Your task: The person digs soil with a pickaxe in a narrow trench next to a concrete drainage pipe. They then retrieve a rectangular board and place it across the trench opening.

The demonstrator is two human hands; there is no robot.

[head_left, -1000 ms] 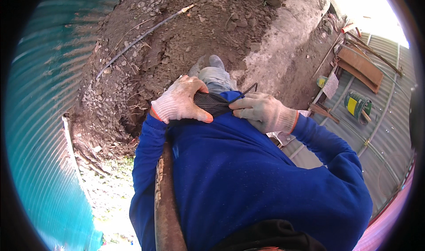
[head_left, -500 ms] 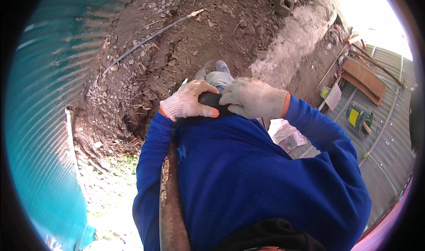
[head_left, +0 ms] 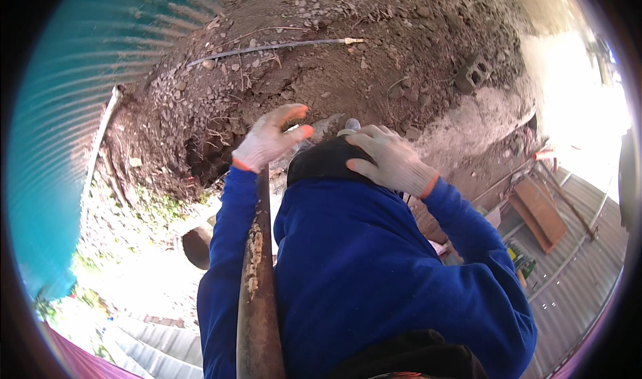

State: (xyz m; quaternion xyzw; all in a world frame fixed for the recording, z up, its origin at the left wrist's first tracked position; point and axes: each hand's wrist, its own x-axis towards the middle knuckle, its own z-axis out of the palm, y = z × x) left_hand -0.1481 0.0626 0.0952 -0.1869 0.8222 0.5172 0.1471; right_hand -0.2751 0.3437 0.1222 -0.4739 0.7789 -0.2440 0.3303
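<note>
Black cloth (head_left: 322, 162), long axis roughly nine-to-three, lies at four o'clock from my spread left hand (head_left: 271, 140), my nearer right hand (head_left: 393, 159) resting splayed upon it.

Your right hand (head_left: 391, 159) rests on the black cloth (head_left: 319, 162); your left hand (head_left: 271, 138), spread, hangs to its left.
</note>
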